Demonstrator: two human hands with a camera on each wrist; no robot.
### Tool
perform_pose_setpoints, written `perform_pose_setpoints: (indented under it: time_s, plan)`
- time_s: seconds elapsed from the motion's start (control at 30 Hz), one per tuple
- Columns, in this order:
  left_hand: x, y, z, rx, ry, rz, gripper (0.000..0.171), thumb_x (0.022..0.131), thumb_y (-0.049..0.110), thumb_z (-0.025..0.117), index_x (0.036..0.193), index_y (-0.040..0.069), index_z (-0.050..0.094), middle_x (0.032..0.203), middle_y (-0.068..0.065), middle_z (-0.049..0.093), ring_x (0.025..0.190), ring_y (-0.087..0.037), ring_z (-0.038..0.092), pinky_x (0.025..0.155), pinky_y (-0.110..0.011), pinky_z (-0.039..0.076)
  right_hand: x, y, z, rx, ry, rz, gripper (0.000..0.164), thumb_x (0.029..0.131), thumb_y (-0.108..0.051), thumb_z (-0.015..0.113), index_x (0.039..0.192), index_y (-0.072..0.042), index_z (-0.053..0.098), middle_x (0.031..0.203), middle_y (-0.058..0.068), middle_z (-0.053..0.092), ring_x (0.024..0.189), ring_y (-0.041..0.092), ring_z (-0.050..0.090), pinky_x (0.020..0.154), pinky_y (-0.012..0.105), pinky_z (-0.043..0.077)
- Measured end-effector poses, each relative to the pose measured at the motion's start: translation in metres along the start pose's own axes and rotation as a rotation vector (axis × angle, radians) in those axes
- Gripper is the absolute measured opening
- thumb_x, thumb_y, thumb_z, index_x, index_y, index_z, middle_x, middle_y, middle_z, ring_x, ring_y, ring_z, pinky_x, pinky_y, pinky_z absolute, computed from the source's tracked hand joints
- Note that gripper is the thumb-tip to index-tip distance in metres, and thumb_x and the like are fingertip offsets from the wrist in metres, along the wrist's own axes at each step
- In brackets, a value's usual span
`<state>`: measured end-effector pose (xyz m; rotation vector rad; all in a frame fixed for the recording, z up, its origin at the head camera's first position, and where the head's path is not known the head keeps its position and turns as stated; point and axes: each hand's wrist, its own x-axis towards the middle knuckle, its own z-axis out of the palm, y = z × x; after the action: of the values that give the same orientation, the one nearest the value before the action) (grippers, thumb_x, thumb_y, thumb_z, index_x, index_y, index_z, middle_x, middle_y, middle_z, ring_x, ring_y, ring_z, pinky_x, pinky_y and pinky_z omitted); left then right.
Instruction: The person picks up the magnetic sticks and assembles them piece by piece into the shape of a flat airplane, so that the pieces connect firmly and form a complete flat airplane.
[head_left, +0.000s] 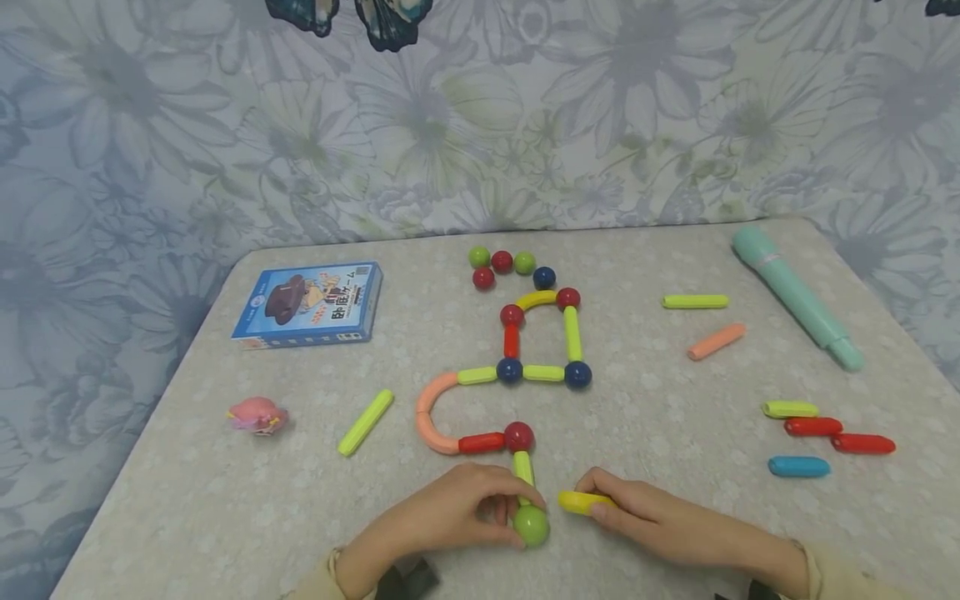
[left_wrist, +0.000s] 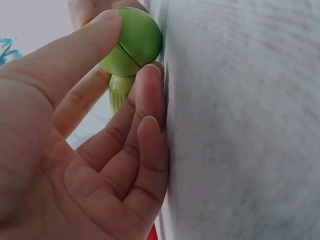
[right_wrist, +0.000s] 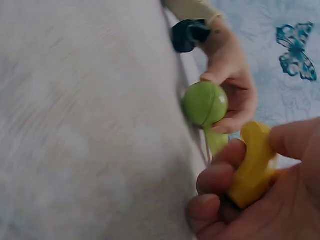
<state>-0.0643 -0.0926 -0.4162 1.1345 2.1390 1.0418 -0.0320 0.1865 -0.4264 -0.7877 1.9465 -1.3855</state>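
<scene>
At the bottom centre of the frame, the left grip (head_left: 461,504) pinches a green ball (head_left: 531,526) between thumb and fingers, while the right grip (head_left: 652,518), just right of it, holds a yellow piece (head_left: 574,502). What matters most, it seems, is the narrow gap between them: the yellow piece lies right of the green ball and slightly above it, near but not touching.

In the head view the yellow piece's long axis runs roughly left to right, its free end pointing left towards the ball; the right wrist view shows it curved. From the ball, a lime stick (head_left: 524,477) runs nearly straight up the frame to a red ball (head_left: 519,437) on the worktop (head_left: 225,500).
</scene>
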Motion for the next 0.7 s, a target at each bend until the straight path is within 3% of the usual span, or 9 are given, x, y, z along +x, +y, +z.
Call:
perform_pose_setpoints:
  time_s: [0.23, 0.47, 0.7]
  plan:
    - [0.000, -0.003, 0.000, 0.000, 0.015, 0.018, 0.034, 0.083, 0.028, 0.072, 0.116, 0.022, 0.064, 0.085, 0.017, 0.056, 0.072, 0.001, 0.051, 0.062, -0.018, 0.046, 0.001, 0.002, 0.010, -0.265, 0.123, -0.162, 0.017, 0.091, -0.028, 0.062, 0.108, -0.026, 0.059, 0.100, -0.016, 0.057, 0.087, 0.004, 0.053, 0.076, 0.026, 0.047]
    - [0.000, -0.002, 0.000, -0.008, 0.012, 0.015, 0.034, 0.083, 0.027, 0.071, 0.116, 0.022, 0.064, 0.085, 0.017, 0.057, 0.073, 0.001, 0.052, 0.063, -0.019, 0.046, 0.003, -0.002, 0.020, -0.406, 0.210, -0.137, 0.016, 0.083, -0.027, 0.072, 0.097, -0.027, 0.065, 0.091, -0.021, 0.054, 0.079, 0.000, 0.050, 0.068, 0.022, 0.046]
    - [0.001, -0.002, 0.001, -0.011, 0.012, 0.015, 0.034, 0.083, 0.026, 0.072, 0.116, 0.021, 0.064, 0.085, 0.017, 0.057, 0.072, 0.001, 0.052, 0.062, -0.019, 0.046, 0.005, -0.003, 0.025, -0.434, 0.218, -0.159, 0.015, 0.083, -0.028, 0.072, 0.095, -0.027, 0.064, 0.089, -0.022, 0.053, 0.075, -0.002, 0.047, 0.065, 0.020, 0.044]
